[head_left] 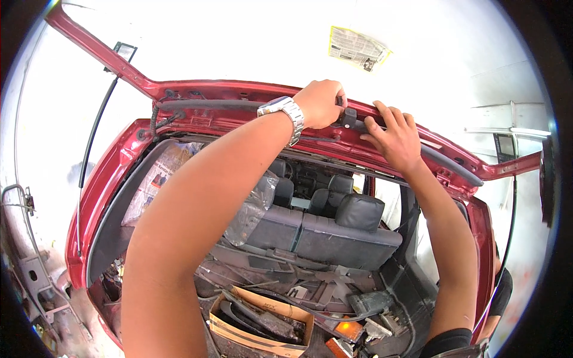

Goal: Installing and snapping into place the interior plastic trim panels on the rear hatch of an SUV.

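Overhead, both my arms reach up to the raised red tailgate of a car. My left hand, with a metal-banded watch at its wrist, is closed at the tailgate's middle; its fingertips hide what they pinch. Right beside those fingertips sits a small black block-shaped part. My right hand is just right of that part, fingers apart, against the tailgate edge. A long dark trim strip runs along the tailgate on both sides of my hands.
Below, the cargo area holds a cardboard box of black parts, an orange lamp and loose pieces. Grey rear seats stand beyond, with clear plastic sheeting. Thin black struts flank the opening. Another person's arm shows at right.
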`<state>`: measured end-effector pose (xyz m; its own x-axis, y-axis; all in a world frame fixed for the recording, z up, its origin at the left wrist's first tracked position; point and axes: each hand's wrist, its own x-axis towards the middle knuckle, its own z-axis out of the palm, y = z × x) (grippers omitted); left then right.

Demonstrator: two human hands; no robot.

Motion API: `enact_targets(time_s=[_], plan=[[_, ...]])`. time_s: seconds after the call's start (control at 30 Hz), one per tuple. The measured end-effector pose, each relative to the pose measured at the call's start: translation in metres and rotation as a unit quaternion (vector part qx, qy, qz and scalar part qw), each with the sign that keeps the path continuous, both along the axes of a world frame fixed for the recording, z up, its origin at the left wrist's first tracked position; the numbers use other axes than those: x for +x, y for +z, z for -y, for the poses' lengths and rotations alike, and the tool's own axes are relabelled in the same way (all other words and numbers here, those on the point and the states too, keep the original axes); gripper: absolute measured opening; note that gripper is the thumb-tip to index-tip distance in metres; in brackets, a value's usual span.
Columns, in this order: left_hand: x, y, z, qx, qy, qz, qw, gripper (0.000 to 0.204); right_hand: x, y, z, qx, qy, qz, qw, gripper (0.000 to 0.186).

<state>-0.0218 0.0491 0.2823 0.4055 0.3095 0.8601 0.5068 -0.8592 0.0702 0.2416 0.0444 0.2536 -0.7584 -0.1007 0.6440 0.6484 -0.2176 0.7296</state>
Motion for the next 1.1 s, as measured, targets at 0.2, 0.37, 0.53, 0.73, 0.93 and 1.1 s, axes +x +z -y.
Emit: enact_targets(time_s=[0.2, 0.37, 0.53, 0.73, 0.93, 1.1], plan=[[0.001, -0.003, 0.003, -0.006, -0.006, 0.005, 1.0, 0.012, 0.0, -0.002, 0.004, 0.035, 0.022, 0.035, 0.999, 0.043], [0.0, 0.002, -0.004, 0.024, 0.003, 0.01, 1.0, 0.016, -0.005, -0.002, 0.003, 0.01, 0.024, 0.017, 1.0, 0.043], [0.009, 0.016, 0.011, 0.002, 0.062, -0.048, 0.997, 0.017, -0.003, -0.004, 0.003, 0.001, 0.041, 0.009, 0.999, 0.043], [0.001, 0.027, -0.007, 0.037, 0.017, -0.154, 0.987, 0.024, -0.007, -0.005, 0.004, 0.015, 0.05, -0.001, 0.999, 0.042], [-0.01, 0.017, 0.007, -0.018, 0.034, -0.114, 0.993, 0.021, -0.004, -0.006, 0.004, -0.014, 0.051, -0.013, 0.999, 0.039], [-0.019, 0.015, -0.003, -0.073, -0.028, -0.076, 0.994, 0.018, -0.005, -0.003, 0.01, -0.052, 0.049, -0.034, 0.997, 0.047]])
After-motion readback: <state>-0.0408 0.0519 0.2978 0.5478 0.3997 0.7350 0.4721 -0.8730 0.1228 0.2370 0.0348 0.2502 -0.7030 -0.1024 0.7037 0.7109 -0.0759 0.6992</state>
